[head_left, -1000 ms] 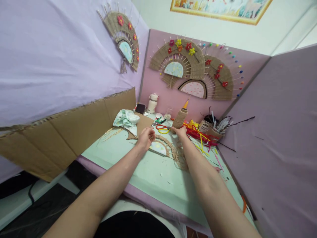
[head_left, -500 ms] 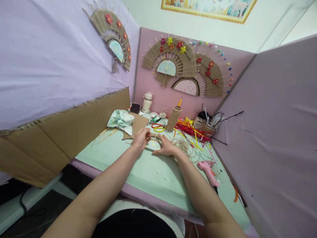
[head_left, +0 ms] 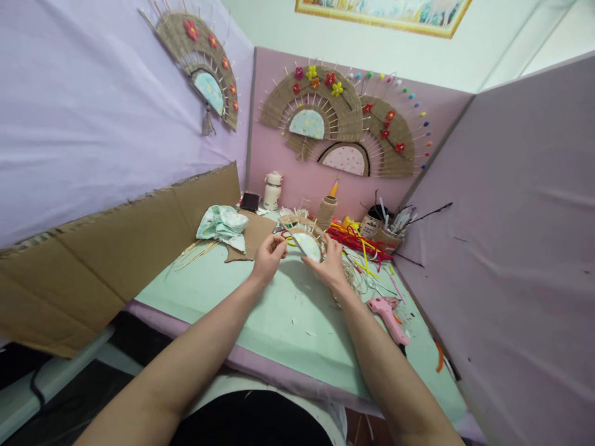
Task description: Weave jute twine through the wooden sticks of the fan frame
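Note:
A small half-round fan piece (head_left: pixel 307 242), pale patterned fabric edged with jute twine, is held up off the green table (head_left: pixel 279 322). My right hand (head_left: pixel 331 266) grips its right side from below. My left hand (head_left: pixel 268 257) is closed in a pinch at its left edge, apparently on the twine. Loose jute twine (head_left: pixel 352 280) trails on the table to the right of my right hand. The twine spool (head_left: pixel 326 212) stands just behind the piece.
A pink glue gun (head_left: pixel 387 316) lies right of my right arm. Red and yellow pipe cleaners (head_left: pixel 360 243), a cup of sticks (head_left: pixel 390 230), scissors, folded cloth (head_left: pixel 222 224) and cardboard (head_left: pixel 116 248) crowd the back and left. Finished fans (head_left: pixel 325 118) hang on the walls.
My right hand came back from the spool, pressed on the fan piece, then lifted it off the table. The left hand stayed pinched at its left edge. The camera shifted left.

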Motion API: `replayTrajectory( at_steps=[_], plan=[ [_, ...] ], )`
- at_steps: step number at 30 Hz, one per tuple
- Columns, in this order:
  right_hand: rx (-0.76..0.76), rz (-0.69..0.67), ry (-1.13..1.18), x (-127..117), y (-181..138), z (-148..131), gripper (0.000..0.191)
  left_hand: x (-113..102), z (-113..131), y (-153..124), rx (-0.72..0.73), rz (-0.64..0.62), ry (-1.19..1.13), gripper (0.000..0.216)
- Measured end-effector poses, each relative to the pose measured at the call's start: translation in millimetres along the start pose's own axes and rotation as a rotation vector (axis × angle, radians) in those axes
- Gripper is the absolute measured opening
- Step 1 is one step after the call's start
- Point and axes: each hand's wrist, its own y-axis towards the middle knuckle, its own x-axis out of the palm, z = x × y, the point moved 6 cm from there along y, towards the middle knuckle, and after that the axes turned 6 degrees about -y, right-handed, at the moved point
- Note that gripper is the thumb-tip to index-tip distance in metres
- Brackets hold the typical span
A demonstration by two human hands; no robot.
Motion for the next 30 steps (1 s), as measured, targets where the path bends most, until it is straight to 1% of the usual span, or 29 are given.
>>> replayTrajectory(
  at_steps=[2, 4, 6, 8, 11, 13, 15, 16, 18, 20, 21, 23, 25, 27, 28, 29, 30],
  plan=[
    [-0.015, 0.106, 0.02, -7.4, -1.0, -5.4, 0.094, 7.1, -6.2, -4.0, -0.074, -0.061, 0.025, 0.015],
    [-0.082, 0.155, 0.021, -9.6, -6.2, -17.9, 0.092, 16.3, -17.0, -8.8, -0.206, -0.15, 0.004, 0.025],
    [-0.166, 0.154, 0.015, -7.7, -13.6, -32.8, 0.089, 24.3, -27.1, -13.3, -0.33, -0.222, -0.07, 0.034],
    [-0.247, 0.126, 0.023, -4.0, -20.0, -45.0, 0.092, 25.7, -31.1, -13.3, -0.361, -0.208, -0.159, 0.037],
    [-0.311, 0.105, 0.033, 0.0, -22.0, -48.5, 0.103, 12.3, -26.5, -5.0, -0.25, -0.051, -0.208, 0.032],
    [-0.281, 0.097, 0.015, 2.8, -17.5, -38.7, 0.107, -1.4, -18.4, 1.0, -0.137, 0.063, -0.158, 0.028],
    [-0.202, 0.059, -0.02, 7.8, -10.5, -21.4, 0.105, -14.7, -5.9, 5.1, 0.018, 0.167, -0.044, 0.022],
    [-0.154, 0.03, -0.041, 10.9, -7.0, -11.6, 0.102, -20.0, 1.0, 5.9, 0.102, 0.214, 0.015, 0.021],
    [-0.061, -0.011, -0.081, 15.5, -1.3, 7.5, 0.088, -27.1, 11.6, 6.0, 0.236, 0.289, 0.074, 0.019],
    [0.029, -0.007, -0.117, 15.9, 2.6, 23.2, 0.073, -30.9, 15.6, 5.9, 0.29, 0.345, 0.038, 0.02],
    [0.067, 0.004, -0.129, 14.8, 3.9, 28.7, 0.066, -32.2, 15.0, 6.3, 0.282, 0.369, -0.014, 0.021],
    [0.113, 0.042, -0.12, 9.8, 5.5, 33.6, 0.052, -33.3, 9.9, 7.8, 0.199, 0.403, -0.155, 0.024],
    [0.096, 0.111, -0.031, 1.4, 6.2, 30.0, 0.04, -30.6, 2.9, 9.5, 0.065, 0.388, -0.306, 0.028],
    [0.044, 0.16, 0.16, -6.7, 6.4, 21.7, 0.034, -24.5, -2.8, 10.2, -0.081, 0.324, -0.412, 0.027],
    [0.028, 0.15, 0.293, -8.5, 6.6, 17.7, 0.032, -21.3, -5.0, 9.9, -0.15, 0.287, -0.442, 0.026],
    [0.029, 0.11, 0.446, -8.0, 7.0, 14.4, 0.031, -18.5, -7.1, 9.2, -0.215, 0.255, -0.46, 0.023],
    [0.043, 0.039, 0.604, -4.9, 7.1, 11.2, 0.032, -16.3, -9.0, 8.0, -0.275, 0.229, -0.466, 0.021]
  ],
)
